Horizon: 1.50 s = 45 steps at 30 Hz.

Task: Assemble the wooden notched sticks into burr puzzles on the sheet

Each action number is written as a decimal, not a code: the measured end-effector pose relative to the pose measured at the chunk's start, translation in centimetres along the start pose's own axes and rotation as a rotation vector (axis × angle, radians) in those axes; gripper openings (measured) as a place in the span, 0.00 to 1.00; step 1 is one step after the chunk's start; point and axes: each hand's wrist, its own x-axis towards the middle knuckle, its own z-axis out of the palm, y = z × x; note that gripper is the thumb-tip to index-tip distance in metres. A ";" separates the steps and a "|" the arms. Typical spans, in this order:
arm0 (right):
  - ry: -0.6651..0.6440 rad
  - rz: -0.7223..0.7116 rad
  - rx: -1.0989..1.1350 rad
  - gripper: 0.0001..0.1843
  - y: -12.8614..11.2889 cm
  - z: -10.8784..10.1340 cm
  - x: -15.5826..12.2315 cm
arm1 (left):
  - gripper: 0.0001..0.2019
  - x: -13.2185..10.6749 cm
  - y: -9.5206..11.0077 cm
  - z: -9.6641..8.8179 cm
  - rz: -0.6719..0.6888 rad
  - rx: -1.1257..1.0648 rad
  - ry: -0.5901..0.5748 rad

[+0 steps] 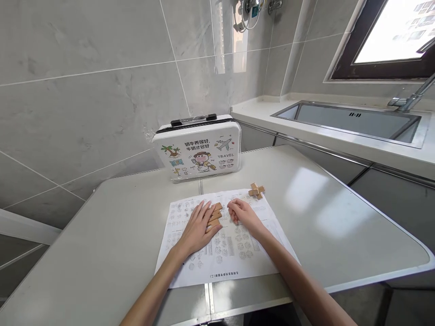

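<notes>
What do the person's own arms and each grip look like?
The left arm and right arm are slim and bare, without sleeves in view. The left grip and right grip are ungloved hands; no ring, watch or marking shows.

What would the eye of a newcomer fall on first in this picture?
Probably the white case with cartoon prints, standing at the back of the table. Next, perhaps, the left hand over flat wooden pieces on the printed sheet, with the curled right hand beside them. A cross-shaped wooden piece sits by the sheet's far right corner.
</notes>
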 end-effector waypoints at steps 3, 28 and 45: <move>-0.024 -0.040 -0.110 0.12 0.2 0.3 -0.1 | 0.30 1.3 0.4 0.2 0.003 -0.120 0.053; -0.170 -0.441 -0.910 0.16 1.9 0.8 -1.0 | 0.14 1.7 -0.3 0.2 -0.282 -0.121 0.351; -0.188 -0.396 -0.945 0.13 1.8 1.0 -1.2 | 0.13 1.8 -0.2 -0.9 -0.325 -0.494 0.454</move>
